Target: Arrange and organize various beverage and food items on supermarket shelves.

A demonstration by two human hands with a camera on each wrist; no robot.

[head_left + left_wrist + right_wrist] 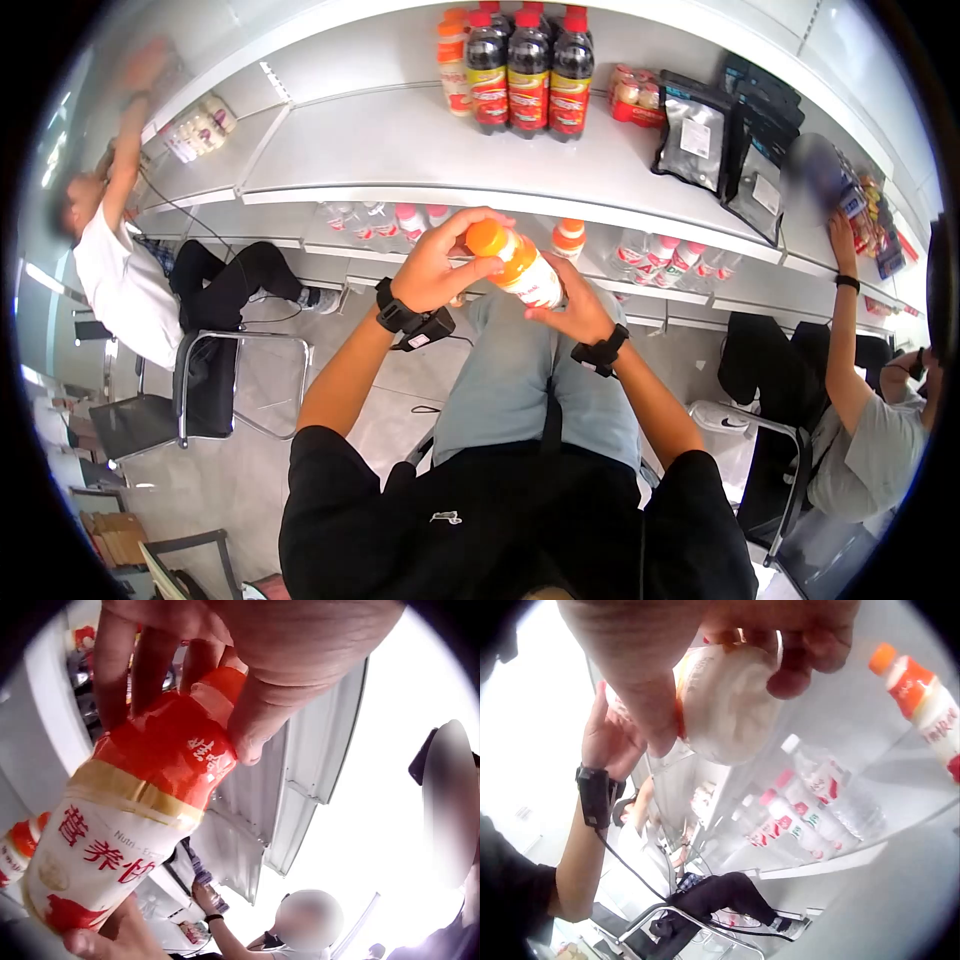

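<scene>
An orange-capped drink bottle (515, 264) with a white and orange label is held in front of the shelves. My left hand (440, 262) grips its cap end; in the left wrist view the fingers (255, 712) curl round the orange neck of the bottle (142, 802). My right hand (572, 305) holds the bottle's lower end; the right wrist view shows its fingers (652, 712) wrapped round the white base (727, 705). The bottle lies tilted, cap towards the upper left.
White shelves (400, 150) carry dark cola bottles (528, 70), black pouches (720, 140), and clear water bottles (660, 262) on a lower shelf with another orange bottle (568, 238). A person (130, 270) sits at left, another (870, 400) at right, each on a chair.
</scene>
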